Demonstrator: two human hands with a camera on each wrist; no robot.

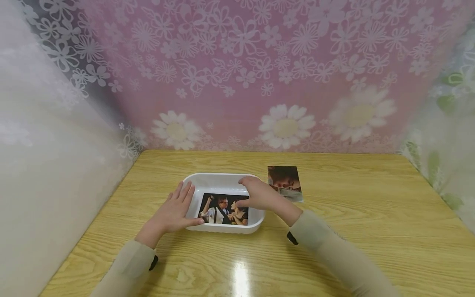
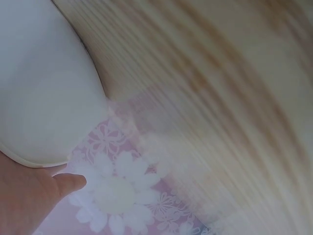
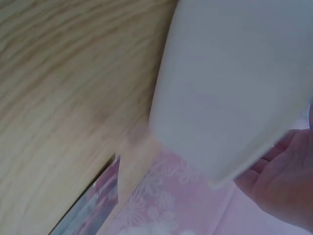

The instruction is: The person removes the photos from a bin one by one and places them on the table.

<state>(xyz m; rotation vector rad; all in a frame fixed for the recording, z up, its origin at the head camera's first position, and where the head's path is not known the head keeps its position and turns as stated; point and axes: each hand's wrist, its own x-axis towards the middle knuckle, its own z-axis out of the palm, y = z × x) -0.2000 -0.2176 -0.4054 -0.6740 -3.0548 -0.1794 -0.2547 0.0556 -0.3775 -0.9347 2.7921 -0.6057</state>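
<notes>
A white plastic tray (image 1: 226, 178) with rounded corners stands on the table, and a photo (image 1: 219, 210) of a couple lies inside it. My left hand (image 1: 176, 210) rests over the tray's left rim, fingers straight, thumb along the front edge near the photo's corner. My right hand (image 1: 261, 196) reaches over the right rim, thumb and fingers spread apart; the thumb overlaps the photo's right side. In the right wrist view the right hand (image 3: 286, 181) is at the rim with its fingertips hidden behind the tray wall (image 3: 230, 88). The left wrist view shows the left hand (image 2: 29, 196) below the tray's rim.
A second photo (image 1: 285, 181), showing faces, lies on the wood-grain table (image 1: 352, 214) just right of the tray. Behind the table hangs a pink flowered curtain (image 1: 230, 95), with pale drapes on the left (image 1: 55, 144) and right (image 1: 441, 156).
</notes>
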